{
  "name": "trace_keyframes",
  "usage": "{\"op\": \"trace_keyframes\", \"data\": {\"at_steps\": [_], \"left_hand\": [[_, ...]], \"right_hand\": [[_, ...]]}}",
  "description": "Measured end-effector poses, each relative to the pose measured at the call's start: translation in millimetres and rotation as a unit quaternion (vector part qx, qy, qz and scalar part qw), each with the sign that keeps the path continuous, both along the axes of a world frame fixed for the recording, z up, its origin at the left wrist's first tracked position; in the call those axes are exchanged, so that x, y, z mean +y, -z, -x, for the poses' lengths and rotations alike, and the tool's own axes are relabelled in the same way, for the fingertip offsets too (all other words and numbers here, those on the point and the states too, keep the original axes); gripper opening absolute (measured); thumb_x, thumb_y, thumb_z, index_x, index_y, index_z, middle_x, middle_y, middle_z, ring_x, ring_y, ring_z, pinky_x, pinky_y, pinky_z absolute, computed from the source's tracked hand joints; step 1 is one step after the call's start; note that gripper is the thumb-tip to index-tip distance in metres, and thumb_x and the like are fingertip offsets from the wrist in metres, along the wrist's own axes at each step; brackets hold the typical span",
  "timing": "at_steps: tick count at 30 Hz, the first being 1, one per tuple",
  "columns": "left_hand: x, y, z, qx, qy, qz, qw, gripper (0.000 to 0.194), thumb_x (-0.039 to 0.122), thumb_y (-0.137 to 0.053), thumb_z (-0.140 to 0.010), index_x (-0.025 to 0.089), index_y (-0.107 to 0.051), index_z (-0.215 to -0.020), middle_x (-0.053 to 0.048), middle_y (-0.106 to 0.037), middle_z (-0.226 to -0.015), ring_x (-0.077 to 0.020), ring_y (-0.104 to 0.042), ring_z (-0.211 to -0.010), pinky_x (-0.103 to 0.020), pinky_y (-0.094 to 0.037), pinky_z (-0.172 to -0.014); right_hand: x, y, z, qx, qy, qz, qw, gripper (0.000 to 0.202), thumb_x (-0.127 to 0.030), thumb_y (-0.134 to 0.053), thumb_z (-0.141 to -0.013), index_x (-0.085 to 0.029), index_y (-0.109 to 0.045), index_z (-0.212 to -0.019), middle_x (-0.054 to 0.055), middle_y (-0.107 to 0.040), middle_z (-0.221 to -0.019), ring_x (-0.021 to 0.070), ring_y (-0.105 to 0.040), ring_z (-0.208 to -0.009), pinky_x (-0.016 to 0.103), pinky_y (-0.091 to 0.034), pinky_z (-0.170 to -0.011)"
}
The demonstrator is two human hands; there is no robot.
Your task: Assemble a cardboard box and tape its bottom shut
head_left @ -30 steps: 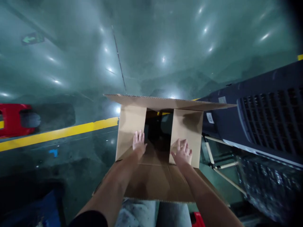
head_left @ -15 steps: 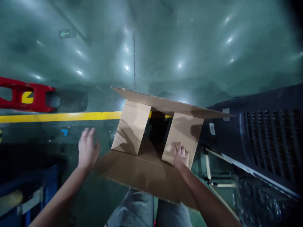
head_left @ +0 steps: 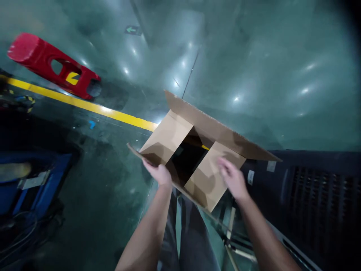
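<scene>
A cardboard box (head_left: 216,177) is in front of my legs, its two short flaps folded inward with a dark gap between them. Its far long flap stands up and outward. The near long flap is raised too, seen almost edge-on, and my left hand (head_left: 159,174) is against its outer side near the left end, fingers at the edge. Whether those fingers grip the flap is hard to tell. Over the right short flap is my right hand (head_left: 232,178), slightly blurred, its fingers curled together; nothing shows in it.
A red frame-like object (head_left: 64,71) lies at the upper left beside a yellow floor line (head_left: 113,112). Blue equipment (head_left: 53,188) is at lower left. A dark grilled machine (head_left: 316,195) and a pale tube frame (head_left: 231,224) are on the right.
My left hand has moved right onto the near flap, which has swung up. My right hand has lifted from the right short flap and its fingers have curled. The view has turned.
</scene>
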State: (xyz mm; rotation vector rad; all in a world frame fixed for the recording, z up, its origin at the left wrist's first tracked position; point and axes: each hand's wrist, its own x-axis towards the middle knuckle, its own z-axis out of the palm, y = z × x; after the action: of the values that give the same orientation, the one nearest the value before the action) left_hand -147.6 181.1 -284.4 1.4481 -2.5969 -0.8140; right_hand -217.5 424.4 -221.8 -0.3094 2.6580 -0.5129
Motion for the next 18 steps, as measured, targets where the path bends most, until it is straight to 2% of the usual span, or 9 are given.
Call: {"op": "trace_keyframes", "data": {"at_steps": [2, 3, 4, 6, 8, 10, 14, 16, 18], "left_hand": [[1.1, 17.9, 28.9, -0.036, -0.028, -0.002, 0.999, 0.075, 0.020, -0.036, -0.087, 0.019, 0.019, -0.137, -0.019, -0.002, -0.148, -0.0342, -0.013, -0.135, -0.059, -0.020, -0.106], [2.0, 26.7, 41.3, -0.057, -0.029, -0.011, 0.998, 0.072, 0.028, -0.040, -0.087, 0.021, 0.008, -0.140, -0.018, -0.005, -0.148, -0.0362, -0.015, -0.133, -0.062, -0.020, -0.104], [2.8, 35.0, 51.6, -0.079, -0.021, -0.026, 0.996, 0.068, 0.034, -0.043, -0.086, 0.022, -0.003, -0.140, -0.016, -0.011, -0.147, -0.0367, -0.019, -0.132, -0.063, -0.023, -0.102], [2.9, 48.3, 63.4, -0.117, 0.015, -0.059, 0.991, 0.063, 0.042, -0.043, -0.085, 0.023, -0.017, -0.138, -0.014, -0.019, -0.146, -0.0352, -0.026, -0.129, -0.062, -0.028, -0.099], [-1.0, 54.9, 62.4, -0.143, 0.065, -0.082, 0.984, 0.065, 0.047, -0.046, -0.083, 0.022, -0.021, -0.137, -0.014, -0.020, -0.145, -0.0346, -0.028, -0.129, -0.061, -0.028, -0.099], [-7.5, 54.0, 51.7, -0.155, 0.117, -0.086, 0.977, 0.074, 0.049, -0.051, -0.078, 0.021, -0.019, -0.138, -0.015, -0.014, -0.147, -0.0362, -0.022, -0.131, -0.060, -0.025, -0.101], [-13.8, 40.4, 26.9, -0.157, 0.191, -0.044, 0.968, 0.087, 0.043, -0.058, -0.073, 0.012, -0.012, -0.140, -0.024, -0.002, -0.147, -0.0401, -0.007, -0.134, -0.054, -0.024, -0.103], [-11.1, 35.6, 22.0, -0.155, 0.209, -0.009, 0.966, 0.088, 0.040, -0.055, -0.075, 0.005, -0.006, -0.140, -0.029, -0.002, -0.146, -0.0398, -0.004, -0.134, -0.054, -0.022, -0.103], [-7.4, 33.9, 22.4, -0.150, 0.242, 0.021, 0.958, 0.083, 0.038, -0.051, -0.079, 0.005, -0.005, -0.140, -0.026, -0.002, -0.147, -0.0373, -0.001, -0.135, -0.054, -0.018, -0.105]], "right_hand": [[6.2, -34.4, 48.0, 0.089, 0.024, 0.035, 0.995, 0.042, -0.024, -0.023, -0.091, -0.021, -0.032, -0.132, 0.005, -0.046, -0.127, 0.0145, -0.043, -0.115, 0.032, -0.036, -0.097], [7.8, -47.4, 69.0, 0.173, 0.025, 0.061, 0.983, 0.042, -0.028, -0.032, -0.088, -0.022, -0.037, -0.130, 0.005, -0.047, -0.125, 0.0177, -0.042, -0.116, 0.035, -0.033, -0.098], [7.8, -55.8, 85.3, 0.213, 0.023, 0.049, 0.976, 0.048, -0.031, -0.040, -0.085, -0.022, -0.035, -0.132, 0.005, -0.044, -0.129, 0.0209, -0.038, -0.119, 0.039, -0.030, -0.100], [1.4, -58.0, 97.2, 0.189, 0.044, -0.011, 0.981, 0.061, -0.031, -0.047, -0.078, -0.015, -0.030, -0.135, 0.012, -0.043, -0.129, 0.0283, -0.038, -0.119, 0.045, -0.030, -0.098], [-13.4, -43.7, 75.9, 0.103, 0.078, -0.077, 0.989, 0.061, -0.024, -0.043, -0.076, -0.007, -0.030, -0.133, 0.019, -0.047, -0.122, 0.0335, -0.042, -0.113, 0.051, -0.032, -0.092], [-32.7, -22.0, 27.5, 0.085, 0.098, -0.094, 0.987, 0.059, -0.017, -0.037, -0.076, -0.005, -0.028, -0.133, 0.021, -0.046, -0.123, 0.0356, -0.039, -0.115, 0.054, -0.028, -0.094], [-64.4, 19.0, -75.9, -0.003, 0.051, -0.062, 0.997, 0.066, -0.013, -0.038, -0.070, -0.012, -0.029, -0.136, 0.013, -0.032, -0.140, 0.0281, -0.029, -0.128, 0.044, -0.031, -0.101], [-69.9, 35.3, -99.3, -0.051, 0.037, -0.046, 0.997, 0.065, -0.012, -0.037, -0.069, -0.020, -0.034, -0.133, 0.009, -0.035, -0.139, 0.0251, -0.031, -0.129, 0.045, -0.033, -0.101], [-68.0, 46.5, -100.5, -0.085, 0.032, -0.029, 0.995, 0.065, -0.011, -0.040, -0.070, -0.018, -0.033, -0.134, 0.010, -0.030, -0.142, 0.0257, -0.026, -0.131, 0.048, -0.029, -0.103]]}}
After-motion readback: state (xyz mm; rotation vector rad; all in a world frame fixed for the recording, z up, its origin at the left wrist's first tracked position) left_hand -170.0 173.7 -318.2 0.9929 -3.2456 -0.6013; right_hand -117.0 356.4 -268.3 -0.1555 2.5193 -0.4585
